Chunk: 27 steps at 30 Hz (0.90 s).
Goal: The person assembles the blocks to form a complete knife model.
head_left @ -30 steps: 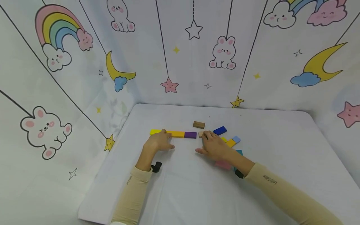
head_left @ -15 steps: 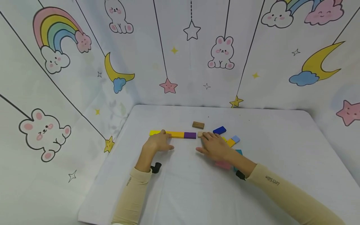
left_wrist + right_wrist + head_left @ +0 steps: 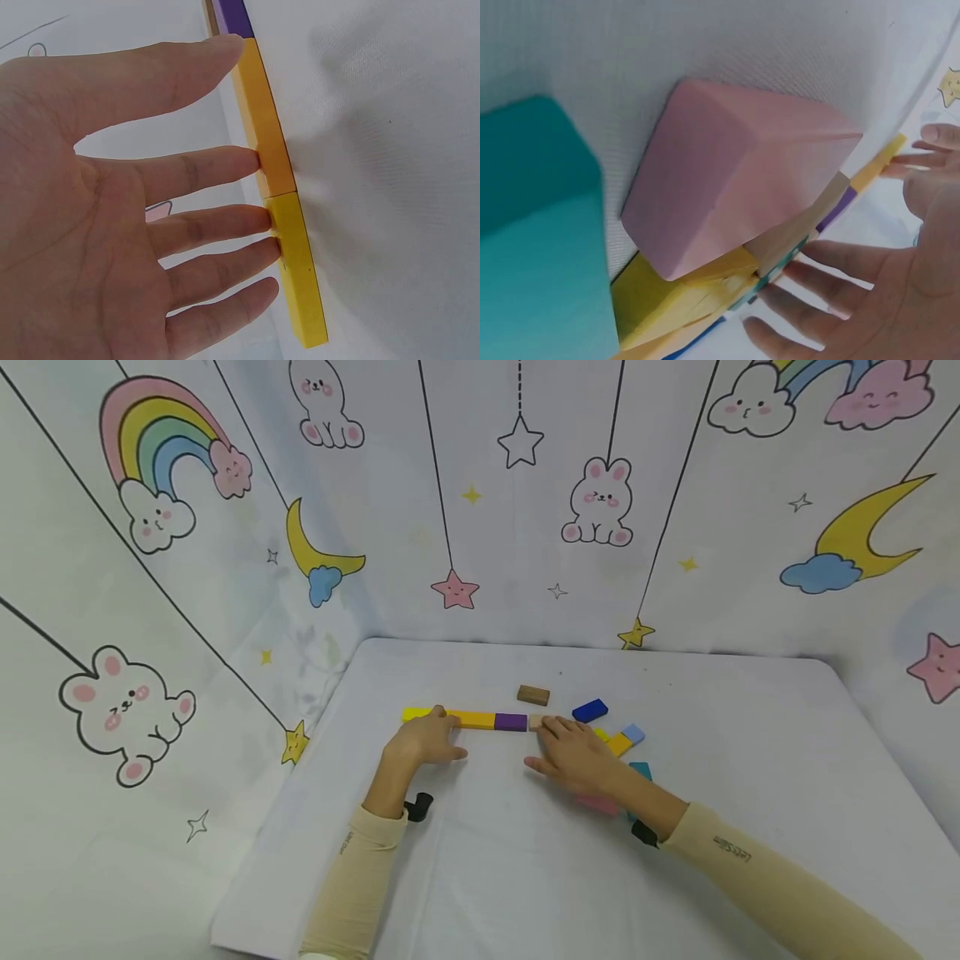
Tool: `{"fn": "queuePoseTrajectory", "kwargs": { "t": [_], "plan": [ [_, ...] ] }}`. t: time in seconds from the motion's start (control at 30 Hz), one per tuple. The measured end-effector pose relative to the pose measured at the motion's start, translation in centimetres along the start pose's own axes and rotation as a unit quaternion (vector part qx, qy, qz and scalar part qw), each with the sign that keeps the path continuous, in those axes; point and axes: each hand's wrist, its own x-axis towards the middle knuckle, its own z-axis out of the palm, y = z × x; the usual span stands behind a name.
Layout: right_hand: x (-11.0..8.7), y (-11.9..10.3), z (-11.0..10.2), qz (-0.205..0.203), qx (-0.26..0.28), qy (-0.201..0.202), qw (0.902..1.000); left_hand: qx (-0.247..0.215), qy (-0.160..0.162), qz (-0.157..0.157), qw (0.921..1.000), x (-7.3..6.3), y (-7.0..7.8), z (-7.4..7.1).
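A straight row of flat rectangular blocks lies on the white table: a yellow block (image 3: 301, 285), an orange block (image 3: 477, 720) and a purple block (image 3: 511, 722). My left hand (image 3: 423, 739) has its fingers stretched out, their tips touching the sides of the yellow and orange blocks. A pale wood block (image 3: 534, 722) lies at the row's right end, almost against the purple one. My right hand (image 3: 577, 758) reaches over it, fingers extended, tips against its edge. In the right wrist view, a green patterned strip (image 3: 780, 264) shows beside those fingertips.
Loose blocks lie around my right hand: brown (image 3: 533, 695), dark blue (image 3: 590, 710), yellow (image 3: 602, 734), light blue (image 3: 633, 734), teal (image 3: 640, 770) and pink (image 3: 598, 805). A patterned cloth (image 3: 525, 602) hangs behind the table (image 3: 495, 885).
The pale wood block has slid slightly left with my right hand, narrowing the gap to the purple block. My left hand stays put on the row.
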Motion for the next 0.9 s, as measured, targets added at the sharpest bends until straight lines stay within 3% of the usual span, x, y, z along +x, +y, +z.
{"fn": "queuePoseTrajectory", "kwargs": {
  "t": [0.9],
  "plan": [
    [-0.36,0.33,0.14,-0.003,0.021,0.026,0.9994,-0.002,-0.005,-0.001,1.0000,-0.01,0.22,-0.17]
  ]
}}
